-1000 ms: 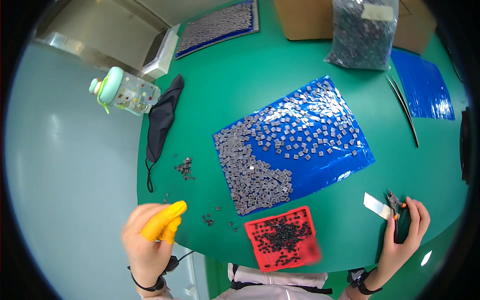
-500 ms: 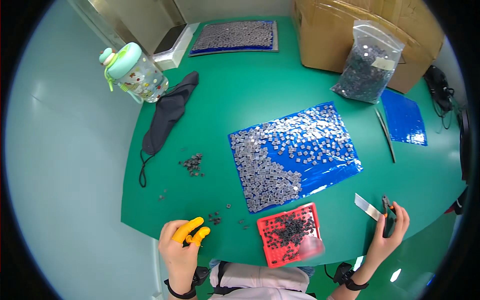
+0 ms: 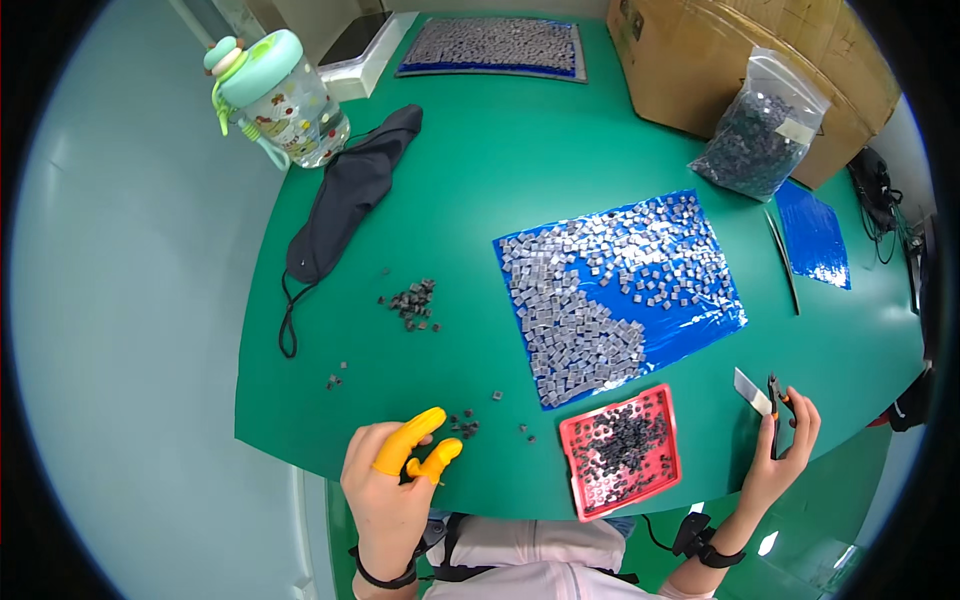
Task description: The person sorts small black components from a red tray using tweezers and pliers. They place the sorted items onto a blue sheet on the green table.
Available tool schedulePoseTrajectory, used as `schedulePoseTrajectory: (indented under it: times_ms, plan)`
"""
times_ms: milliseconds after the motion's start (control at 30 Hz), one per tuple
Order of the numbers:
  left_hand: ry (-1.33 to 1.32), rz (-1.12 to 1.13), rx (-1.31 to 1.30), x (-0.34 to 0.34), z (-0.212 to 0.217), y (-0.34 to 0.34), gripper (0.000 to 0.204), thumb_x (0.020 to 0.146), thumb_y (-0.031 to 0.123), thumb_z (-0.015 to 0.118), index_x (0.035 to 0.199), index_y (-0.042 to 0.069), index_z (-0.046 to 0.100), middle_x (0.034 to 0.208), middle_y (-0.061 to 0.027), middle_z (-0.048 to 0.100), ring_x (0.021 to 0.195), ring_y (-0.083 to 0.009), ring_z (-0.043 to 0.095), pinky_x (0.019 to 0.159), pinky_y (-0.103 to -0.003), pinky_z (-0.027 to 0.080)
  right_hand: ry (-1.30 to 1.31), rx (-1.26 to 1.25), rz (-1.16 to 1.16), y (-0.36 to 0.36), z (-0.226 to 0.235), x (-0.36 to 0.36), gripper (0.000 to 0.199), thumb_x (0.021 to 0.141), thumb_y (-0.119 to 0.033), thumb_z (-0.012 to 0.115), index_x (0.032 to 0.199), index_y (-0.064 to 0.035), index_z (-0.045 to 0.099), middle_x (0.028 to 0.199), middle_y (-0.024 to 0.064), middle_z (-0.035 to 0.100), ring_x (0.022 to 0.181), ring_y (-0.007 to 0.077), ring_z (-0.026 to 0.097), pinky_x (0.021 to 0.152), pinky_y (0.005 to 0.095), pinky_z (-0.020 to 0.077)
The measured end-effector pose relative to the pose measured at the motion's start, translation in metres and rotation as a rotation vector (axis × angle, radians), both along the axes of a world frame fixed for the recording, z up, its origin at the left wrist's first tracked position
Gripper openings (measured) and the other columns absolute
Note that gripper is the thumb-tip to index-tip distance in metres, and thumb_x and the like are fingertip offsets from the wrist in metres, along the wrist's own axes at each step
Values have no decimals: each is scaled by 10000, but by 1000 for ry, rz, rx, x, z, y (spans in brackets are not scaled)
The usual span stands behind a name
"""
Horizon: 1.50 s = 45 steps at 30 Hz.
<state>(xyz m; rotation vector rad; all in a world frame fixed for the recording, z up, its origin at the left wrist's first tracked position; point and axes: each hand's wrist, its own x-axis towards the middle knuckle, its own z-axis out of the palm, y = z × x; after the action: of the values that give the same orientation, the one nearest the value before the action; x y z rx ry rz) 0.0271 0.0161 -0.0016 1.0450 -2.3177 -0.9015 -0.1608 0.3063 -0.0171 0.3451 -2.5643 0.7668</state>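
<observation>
Nearest the person, the left hand (image 3: 388, 492) rests at the near edge of the green counter (image 3: 520, 130), its fingers (image 3: 410, 441) loosely curled and grasping nothing, two of them capped in yellow rubber cots that point toward a few loose dark parts (image 3: 462, 424) just beyond the tips. To the right, the right hand (image 3: 780, 450) is clenched around a small black-handled cutting tool (image 3: 774, 410), held upright at the counter's near right edge, with a small pale strip (image 3: 752, 391) showing beside the thumb. Between the two hands lies a red gridded tray (image 3: 621, 452) heaped in the middle with small dark parts. Just past the tray sits a blue sheet (image 3: 690, 325) thickly covered with small grey square pieces. Left of it, a small heap of dark parts (image 3: 413, 301) lies alone on the counter. Farther back a black cloth face mask (image 3: 352, 195) stretches toward a clear bottle (image 3: 280, 95) with a mint-green lid. On the right, a clear bag of dark parts (image 3: 755, 130) leans against a cardboard box (image 3: 700, 50), near a second blue sheet (image 3: 812, 235). At the far edge lies another sheet of grey pieces (image 3: 495, 45)
</observation>
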Motion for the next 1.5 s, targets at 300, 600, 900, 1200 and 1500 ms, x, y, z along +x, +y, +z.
schedulePoseTrajectory:
  times_ms: [300,600,900,1200,1500]
  plan:
    - [6,-58,-98,-7,-2,-4,207,616,-42,759,805,16,698,791,-57,594,713,-189,548,547,-281,426,-22,-33,139,-17,7,8,405,729,5,624,1133,-13,608,1146,136,539,1064,282,538,955,387,411]
    - [153,-111,-138,-5,-4,1,203,621,-54,765,796,8,682,744,-79,661,631,-178,607,537,-265,460,-34,-78,254,-33,13,20,435,644,-104,671,1069,-22,629,1060,127,536,991,279,542,869,389,463]
    - [457,-361,756,-25,-2,33,179,686,-96,749,847,-44,689,813,-128,710,681,-135,663,611,-234,526,-68,-53,480,-50,20,38,456,586,-257,755,993,-71,671,1014,103,548,928,300,529,786,414,458]
    - [445,-467,1013,-48,0,41,213,625,-99,786,763,-37,636,783,-165,686,718,-229,676,659,-331,556,-155,-57,666,-57,26,44,468,593,-346,777,980,-102,680,1007,88,562,917,287,526,761,408,456]
    - [458,-434,1006,-48,3,42,254,578,-63,839,766,-39,670,771,-161,688,695,-236,676,630,-323,559,-205,-43,637,-60,29,48,426,587,-358,759,925,-108,685,959,78,575,870,275,526,728,392,453]
